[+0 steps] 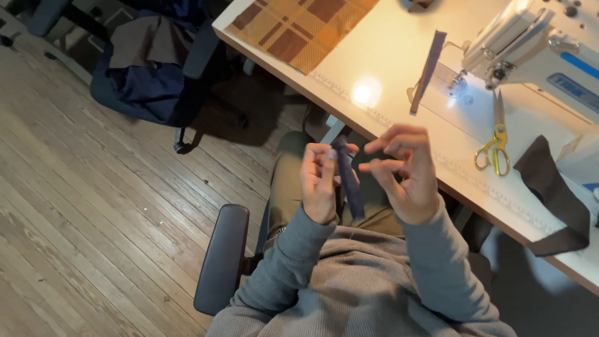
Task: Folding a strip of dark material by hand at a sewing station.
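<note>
We sit at the white table (387, 56), sewing machine (536, 43) far right. Our left hand (319, 184) pinches the dark fabric strip (349, 181) upright above our lap; our right hand (402, 171), fingers curled, seems just off it. Yellow-handled scissors (496, 140) lie right.

Scissors (494, 142) on table (387, 56), beside sewing machine (536, 37)

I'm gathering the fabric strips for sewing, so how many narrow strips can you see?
2: a dark strip held in the left hand, and a brown strip on the table by the sewing machine. Others may be hidden.
</note>
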